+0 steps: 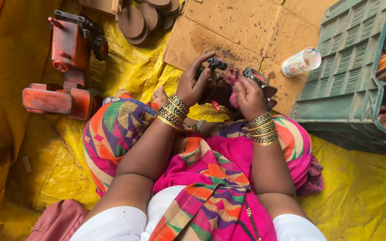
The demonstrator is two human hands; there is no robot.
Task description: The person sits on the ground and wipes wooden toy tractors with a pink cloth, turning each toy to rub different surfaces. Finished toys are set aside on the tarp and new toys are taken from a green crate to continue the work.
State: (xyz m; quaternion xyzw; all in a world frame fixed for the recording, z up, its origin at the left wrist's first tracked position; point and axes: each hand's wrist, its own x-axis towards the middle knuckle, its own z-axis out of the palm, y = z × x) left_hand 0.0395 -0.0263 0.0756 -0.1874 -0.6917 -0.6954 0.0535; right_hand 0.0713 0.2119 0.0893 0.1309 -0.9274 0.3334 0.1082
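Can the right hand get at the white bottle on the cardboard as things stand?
Probably not at once: the right hand presses a pink cloth on the dark toy vehicle. Bare cardboard leads to the white bottle.

Soft even daylight, sharp, faint shadows

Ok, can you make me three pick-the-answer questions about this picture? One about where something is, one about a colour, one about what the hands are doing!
1. Where is the white bottle?
A. On the cardboard sheet
B. Inside the green crate
C. On the person's lap

2. What colour is the tarp?
A. Blue
B. Yellow
C. White

3. What is the right hand doing?
A. Resting empty
B. Pressing a pink cloth on the dark toy vehicle
C. Holding the bottle

A: it lies on the cardboard.
B: the sheet is yellow.
B: the left hand grips the toy too.
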